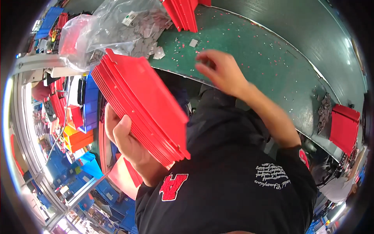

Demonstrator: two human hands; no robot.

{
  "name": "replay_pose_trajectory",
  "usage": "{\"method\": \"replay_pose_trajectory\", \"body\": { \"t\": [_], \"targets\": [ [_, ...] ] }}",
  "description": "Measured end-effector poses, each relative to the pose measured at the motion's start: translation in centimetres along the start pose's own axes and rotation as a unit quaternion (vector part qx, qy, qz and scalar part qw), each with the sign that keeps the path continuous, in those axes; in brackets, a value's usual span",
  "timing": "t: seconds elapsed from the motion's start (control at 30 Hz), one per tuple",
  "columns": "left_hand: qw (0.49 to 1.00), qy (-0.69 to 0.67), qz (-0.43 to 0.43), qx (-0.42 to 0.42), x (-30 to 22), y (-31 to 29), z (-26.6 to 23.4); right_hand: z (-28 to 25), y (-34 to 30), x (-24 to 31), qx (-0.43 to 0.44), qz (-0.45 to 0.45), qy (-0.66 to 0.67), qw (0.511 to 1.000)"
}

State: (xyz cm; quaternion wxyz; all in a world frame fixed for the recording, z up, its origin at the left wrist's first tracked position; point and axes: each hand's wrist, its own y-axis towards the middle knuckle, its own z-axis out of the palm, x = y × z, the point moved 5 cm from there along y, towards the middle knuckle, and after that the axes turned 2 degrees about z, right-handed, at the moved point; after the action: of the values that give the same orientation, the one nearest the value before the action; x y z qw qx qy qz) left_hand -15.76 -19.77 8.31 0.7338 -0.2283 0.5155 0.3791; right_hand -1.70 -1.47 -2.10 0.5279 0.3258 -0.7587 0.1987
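Since the left hand (130, 142) has the red ribbed plastic piece (146, 87) up off the table, I'd call this partway through handling it rather than finished. It's tilted, held in front of the body on the left, just this side of the table edge. Could be one ribbed part or a bunch of thin panels nested together, honestly can't tell from this angle. The grip looks like thumb and fingers pinching it by the ribbed side, though some of the fingers are tucked out of sight.

The right hand (222, 72) is kinda blurry, up near the table edge and well apart from the red piece. Its fingers are loosely curled with a gap to the thumb, and I see nothing in it.

As for progress, more red parts (181, 15) sit at the far side of the green table (253, 58), and grey flat pieces (146, 37) are heaped by the clear plastic bag (103, 29), with one small grey square (193, 43) lying apart. So my guess is there's plenty left, but whether the held piece is done or only started doesn't show, and neither does a final count
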Motion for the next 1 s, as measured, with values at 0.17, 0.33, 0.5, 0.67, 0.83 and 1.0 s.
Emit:
{"method": "replay_pose_trajectory", "body": {
  "t": [0.17,0.33,0.5,0.67,0.83,1.0],
  "targets": [
    [0.990,0.120,0.079,-0.009,-0.6,0.2,-3.3,4.5,8.6,-2.6,0.057,-0.181,-0.116,0.975],
    [0.985,0.152,0.072,0.033,0.0,0.7,-2.1,6.7,10.5,-4.9,0.055,-0.242,-0.321,0.914],
    [0.976,0.118,0.009,0.185,1.3,0.0,4.7,1.8,5.4,-2.1,-0.026,-0.154,-0.214,0.964],
    [0.911,0.082,-0.043,0.401,5.5,-0.9,12.2,-12.6,-7.9,-1.8,-0.250,0.180,-0.067,0.949],
    [0.847,-0.032,-0.147,0.509,10.6,-2.9,19.3,-20.0,-17.7,2.7,-0.406,0.182,-0.011,0.896],
    [0.827,-0.042,-0.182,0.531,13.5,-4.7,22.4,-21.5,-17.4,7.1,-0.388,0.103,-0.054,0.914]
  ]
}}
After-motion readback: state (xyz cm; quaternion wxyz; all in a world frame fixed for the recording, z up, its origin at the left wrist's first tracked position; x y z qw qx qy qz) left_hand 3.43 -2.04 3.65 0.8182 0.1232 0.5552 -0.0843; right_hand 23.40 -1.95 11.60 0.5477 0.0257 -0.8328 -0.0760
